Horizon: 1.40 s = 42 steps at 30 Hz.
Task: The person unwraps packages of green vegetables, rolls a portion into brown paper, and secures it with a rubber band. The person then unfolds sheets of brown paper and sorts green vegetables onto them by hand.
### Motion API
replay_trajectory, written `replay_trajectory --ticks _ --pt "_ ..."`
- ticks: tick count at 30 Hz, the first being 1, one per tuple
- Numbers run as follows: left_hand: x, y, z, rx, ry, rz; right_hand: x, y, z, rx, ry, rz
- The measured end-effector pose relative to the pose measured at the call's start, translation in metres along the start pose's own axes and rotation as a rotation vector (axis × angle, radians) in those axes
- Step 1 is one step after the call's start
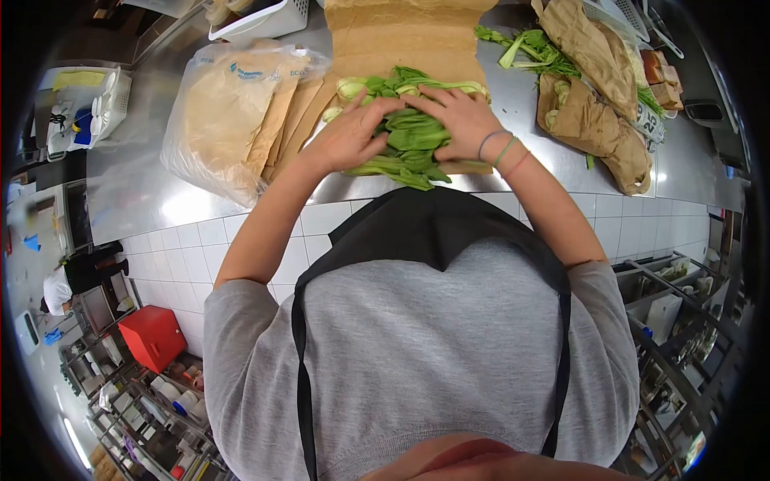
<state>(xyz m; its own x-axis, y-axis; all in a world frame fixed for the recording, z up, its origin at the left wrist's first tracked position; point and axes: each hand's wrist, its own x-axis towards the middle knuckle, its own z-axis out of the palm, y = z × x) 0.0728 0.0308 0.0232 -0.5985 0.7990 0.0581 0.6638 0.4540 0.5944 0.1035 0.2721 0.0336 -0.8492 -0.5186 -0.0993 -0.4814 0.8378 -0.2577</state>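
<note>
A pile of green bok choy (417, 136) lies on a spread sheet of brown paper (405, 36) on the steel counter, its pale stem ends pointing to both sides. My left hand (350, 134) curves round the left side of the pile, with thumb and fingers spread against stems and leaves. From the right, my right hand (459, 120) presses on the bok choy, fingers reaching over the top and thumb lower down by the leaves. Some leaves hang toward the counter's front edge. Both palms are hidden.
Left of the paper, a clear plastic bag (212, 120) holds a stack of brown paper bags (281, 120). At right lie loose greens (533, 52) and filled brown paper bags (597, 132). A white basket (261, 22) stands at the back. Another person (60, 289) is far left.
</note>
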Motion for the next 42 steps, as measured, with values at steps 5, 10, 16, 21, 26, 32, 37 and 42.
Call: replay_trajectory --ticks 5,10,16,21,26,32,37,42 --pt "-0.025 0.038 0.012 0.407 0.039 0.162 0.008 0.004 -0.007 0.026 -0.063 0.005" --pt "-0.023 0.029 0.041 0.471 0.116 -0.021 0.011 0.007 -0.006 0.045 -0.079 0.031" --pt "-0.046 0.006 0.008 -0.193 0.666 -0.045 0.009 0.009 -0.008 0.042 -0.066 -0.008" --pt "-0.029 -0.017 0.045 -0.533 0.792 -0.192 0.007 0.009 -0.007 0.042 -0.081 -0.01" --pt "-0.007 -0.02 0.059 -0.416 0.706 -0.123 0.001 0.02 -0.013 0.014 -0.089 0.012" --pt "-0.025 0.043 0.034 0.477 0.385 0.133 0.003 0.029 -0.01 0.05 -0.085 -0.012" --pt "-0.026 0.034 0.035 0.633 0.299 0.157 0.006 0.03 -0.015 0.085 -0.132 0.001" --pt "-0.03 0.032 0.059 0.628 0.208 0.29 0.008 0.034 -0.015 0.104 -0.122 -0.014"
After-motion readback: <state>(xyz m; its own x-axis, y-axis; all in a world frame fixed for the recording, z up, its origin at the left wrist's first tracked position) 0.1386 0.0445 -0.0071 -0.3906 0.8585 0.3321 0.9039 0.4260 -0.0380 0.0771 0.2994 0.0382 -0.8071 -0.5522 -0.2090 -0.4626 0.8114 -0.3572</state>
